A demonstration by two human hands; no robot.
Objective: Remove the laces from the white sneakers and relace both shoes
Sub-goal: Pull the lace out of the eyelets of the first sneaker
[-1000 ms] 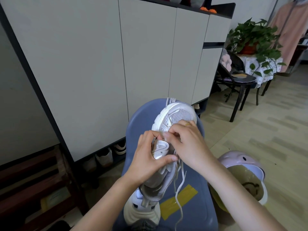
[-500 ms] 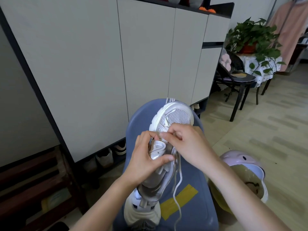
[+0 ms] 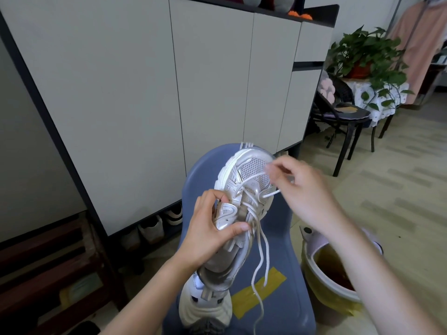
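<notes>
Held toe-up over the blue chair (image 3: 278, 240), the white sneaker (image 3: 244, 204), so the eyelet rows face the head camera. Clamped round its mid-body by the left hand (image 3: 212, 228), thumb across the tongue side, apparently to steady it against the pull. Pinched near the toe in the right hand (image 3: 297, 187), a loop of lace (image 3: 254, 178), drawn out sideways, probably to slip it free of the lowest eyelets. Trailing down toward the chair's front edge, the loose lace ends. Standing heel-up beneath, at that front edge, a second sneaker (image 3: 205, 308).
</notes>
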